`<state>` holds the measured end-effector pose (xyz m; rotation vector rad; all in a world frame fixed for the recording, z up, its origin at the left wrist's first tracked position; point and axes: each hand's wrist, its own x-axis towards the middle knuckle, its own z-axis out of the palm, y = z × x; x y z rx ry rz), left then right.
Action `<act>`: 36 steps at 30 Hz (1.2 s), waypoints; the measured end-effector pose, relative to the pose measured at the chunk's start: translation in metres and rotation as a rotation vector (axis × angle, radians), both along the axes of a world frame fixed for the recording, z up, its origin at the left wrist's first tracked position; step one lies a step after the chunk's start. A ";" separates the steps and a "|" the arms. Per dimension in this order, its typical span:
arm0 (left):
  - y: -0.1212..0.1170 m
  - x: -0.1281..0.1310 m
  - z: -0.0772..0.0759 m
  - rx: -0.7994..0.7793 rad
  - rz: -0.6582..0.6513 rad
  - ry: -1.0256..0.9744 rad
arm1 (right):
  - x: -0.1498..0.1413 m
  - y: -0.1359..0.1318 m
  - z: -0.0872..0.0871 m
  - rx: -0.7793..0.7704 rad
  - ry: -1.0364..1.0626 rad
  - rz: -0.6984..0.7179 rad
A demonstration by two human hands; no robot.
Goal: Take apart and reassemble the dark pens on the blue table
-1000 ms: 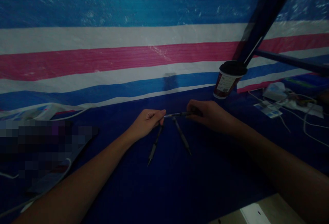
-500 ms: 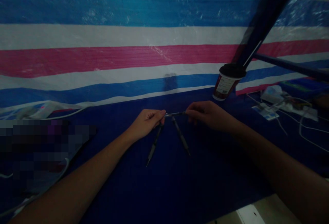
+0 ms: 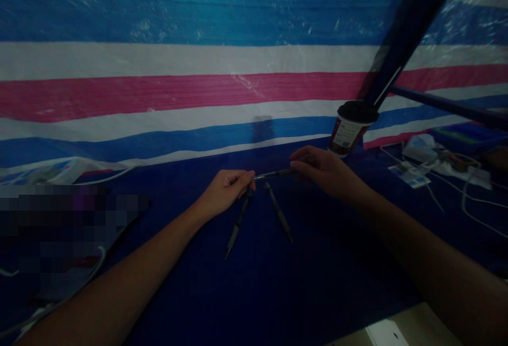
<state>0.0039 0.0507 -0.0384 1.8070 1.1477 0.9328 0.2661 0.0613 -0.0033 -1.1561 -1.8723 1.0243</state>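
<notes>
A slim pen (image 3: pixel 274 174) is held nearly level above the dark blue table, one end in each hand. My left hand (image 3: pixel 227 190) pinches its left end between thumb and fingers. My right hand (image 3: pixel 324 170) has its fingers closed around the right end, which they partly hide. The pen's left stretch looks pale and shiny, the right stretch darker. Below, a second pen (image 3: pixel 238 223) lies slanted, its upper end close under my left hand. A third pen (image 3: pixel 279 212) lies between the hands, its tip pointing down and right.
A lidded paper cup (image 3: pixel 349 131) stands behind my right hand. White cables and a small packet (image 3: pixel 416 178) lie at the right. A striped plastic sheet (image 3: pixel 178 92) hangs behind the table, with a dark metal post (image 3: pixel 413 34). A white device (image 3: pixel 386 333) shows past the near edge.
My right hand has shifted slightly right and up, and more of the pen shows between the hands. My left hand and both lying pens stay about where they were.
</notes>
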 end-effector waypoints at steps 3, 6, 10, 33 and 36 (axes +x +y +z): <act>0.001 -0.001 -0.001 0.035 -0.019 0.026 | 0.000 0.000 0.001 0.026 0.124 -0.012; 0.003 -0.003 -0.002 0.067 -0.041 0.063 | 0.003 0.001 0.003 0.054 0.279 -0.042; 0.003 -0.002 -0.003 0.062 -0.035 0.071 | 0.006 0.004 0.005 0.069 0.397 -0.069; 0.000 -0.002 -0.002 0.077 0.022 0.013 | 0.003 0.000 0.005 0.162 0.116 -0.065; 0.002 -0.003 -0.002 0.074 0.028 0.001 | 0.007 -0.003 0.009 0.309 -0.098 -0.072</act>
